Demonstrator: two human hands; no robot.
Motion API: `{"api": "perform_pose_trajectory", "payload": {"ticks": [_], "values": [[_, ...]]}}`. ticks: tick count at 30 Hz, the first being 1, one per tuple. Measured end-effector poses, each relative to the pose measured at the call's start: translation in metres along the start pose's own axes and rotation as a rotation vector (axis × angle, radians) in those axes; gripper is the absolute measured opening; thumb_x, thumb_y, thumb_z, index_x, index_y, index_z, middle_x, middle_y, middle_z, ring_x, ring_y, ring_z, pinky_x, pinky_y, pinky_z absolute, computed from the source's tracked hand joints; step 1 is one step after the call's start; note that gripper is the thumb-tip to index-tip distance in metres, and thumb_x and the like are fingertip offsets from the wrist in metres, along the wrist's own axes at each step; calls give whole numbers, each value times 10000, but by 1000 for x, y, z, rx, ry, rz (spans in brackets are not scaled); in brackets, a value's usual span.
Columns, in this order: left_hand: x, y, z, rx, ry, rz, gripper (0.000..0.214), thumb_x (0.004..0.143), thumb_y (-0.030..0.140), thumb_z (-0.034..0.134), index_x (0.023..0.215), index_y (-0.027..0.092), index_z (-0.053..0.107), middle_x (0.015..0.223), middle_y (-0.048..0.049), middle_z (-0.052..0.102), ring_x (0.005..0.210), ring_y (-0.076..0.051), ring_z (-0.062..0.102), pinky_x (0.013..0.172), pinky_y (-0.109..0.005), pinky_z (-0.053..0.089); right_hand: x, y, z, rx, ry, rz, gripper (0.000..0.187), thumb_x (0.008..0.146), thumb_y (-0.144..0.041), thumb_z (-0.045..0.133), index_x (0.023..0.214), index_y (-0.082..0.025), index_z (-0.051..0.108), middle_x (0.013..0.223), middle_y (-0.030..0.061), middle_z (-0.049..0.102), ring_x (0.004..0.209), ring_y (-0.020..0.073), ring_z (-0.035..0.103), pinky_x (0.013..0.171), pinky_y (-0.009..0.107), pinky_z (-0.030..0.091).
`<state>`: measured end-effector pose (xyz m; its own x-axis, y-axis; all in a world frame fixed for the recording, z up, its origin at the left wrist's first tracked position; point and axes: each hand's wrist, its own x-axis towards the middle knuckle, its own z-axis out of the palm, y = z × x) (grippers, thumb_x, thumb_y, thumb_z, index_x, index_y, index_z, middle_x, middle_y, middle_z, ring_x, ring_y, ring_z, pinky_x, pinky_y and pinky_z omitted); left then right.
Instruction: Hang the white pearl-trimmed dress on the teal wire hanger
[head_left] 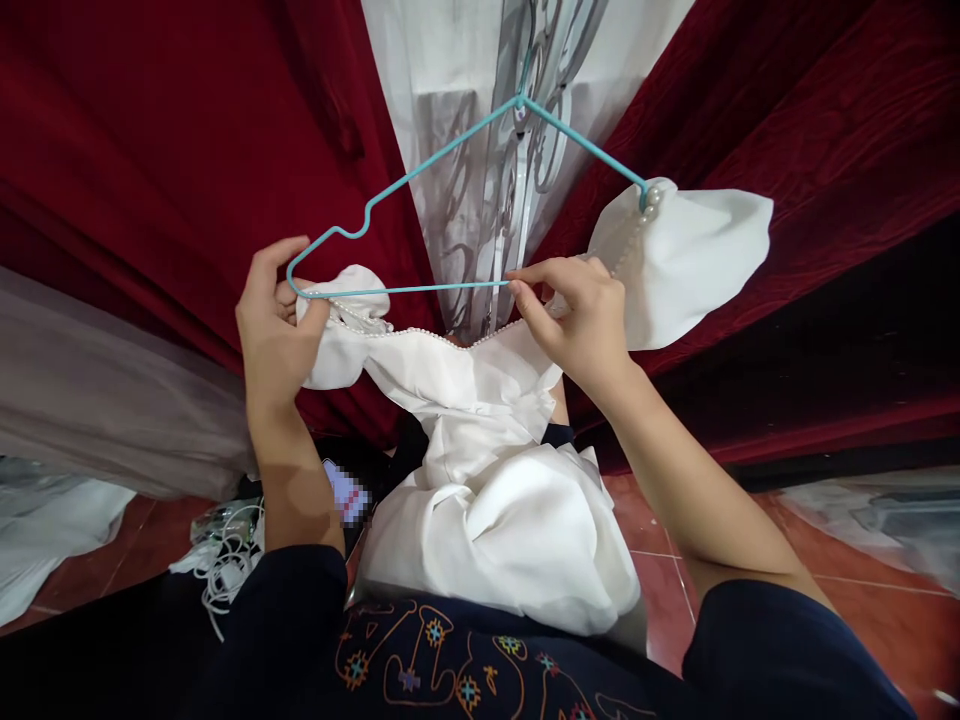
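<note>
A thin turquoise clothes hanger (442, 148) is held up in front of me, its hook end pointing away. From its right end hangs one white sleeve (697, 255) of a white dress (517, 520), with a pearl strap caught over the bar. The dress's pearl-trimmed neckline sags below the hanger, and its skirt lies bunched in my lap. My left hand (274, 330) is closed on the dress's other shoulder, close against the hanger's left corner. With thumb and forefinger, my right hand (577, 310) pinches the hanger's bottom bar near its middle.
Dark red curtains (187, 120) hang on both sides of a white scrolled metal grille (517, 190). A phone (346, 492) and a coiled white cable (225, 570) lie at the left. Pale sheer fabric (885, 525) spreads over the red tiled floor (652, 580) at right.
</note>
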<state>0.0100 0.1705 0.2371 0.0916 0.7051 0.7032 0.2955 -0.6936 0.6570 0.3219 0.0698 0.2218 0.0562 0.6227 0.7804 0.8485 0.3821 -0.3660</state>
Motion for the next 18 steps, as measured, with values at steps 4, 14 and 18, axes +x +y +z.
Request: {"api": "perform_pose_trajectory", "payload": {"ticks": [4, 14, 18], "values": [[-12, 13, 21, 27, 48, 180, 787, 798, -6, 616, 1524, 284, 530, 1572, -54, 540, 849, -111, 654, 781, -266, 545, 2, -3, -5, -4, -19, 31, 226, 1001, -402, 587, 950, -246, 743, 873, 14, 764, 724, 170, 638, 836, 382, 465], [-24, 10, 51, -113, 302, 303, 453, 724, 3, 500, 918, 245, 830, 834, -16, 738, 779, -184, 663, 729, -341, 503, 18, 18, -37, -136, 215, -20, 297, 943, -388, 654, 1225, -293, 658, 1315, 106, 687, 1307, 309, 602, 1160, 547, 432], [-23, 16, 56, -108, 322, 200, 414, 705, -22, 473, 738, 244, 788, 733, 1, 697, 725, -179, 656, 695, -333, 488, 30, 51, -49, -177, 225, 130, 390, 839, -189, 683, 1227, -229, 689, 1247, 127, 725, 1141, 271, 670, 1061, 471, 494]]}}
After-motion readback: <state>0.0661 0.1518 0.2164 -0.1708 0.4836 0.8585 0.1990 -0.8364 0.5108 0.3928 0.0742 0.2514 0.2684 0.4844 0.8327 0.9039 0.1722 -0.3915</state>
